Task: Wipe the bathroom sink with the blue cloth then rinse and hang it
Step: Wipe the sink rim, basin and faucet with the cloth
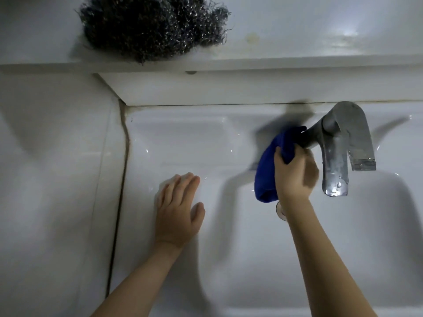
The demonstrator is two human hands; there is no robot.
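Observation:
The white bathroom sink (183,138) fills the lower right of the view. A metal faucet (341,143) rises from its back ledge, its spout pointing down over the basin. My right hand (295,175) grips the bunched blue cloth (267,170) and presses it against the left side of the faucet's base; the hand is motion-blurred. My left hand (178,209) lies flat, fingers spread, on the sink's left rim, holding nothing. The drain (280,210) shows partly behind my right wrist.
A white shelf (274,30) runs along the top, with a dark steel-wool scourer (151,26) on its front edge. White tiles (50,179) stand to the left of the sink, with a dark grimy seam (122,179) between them.

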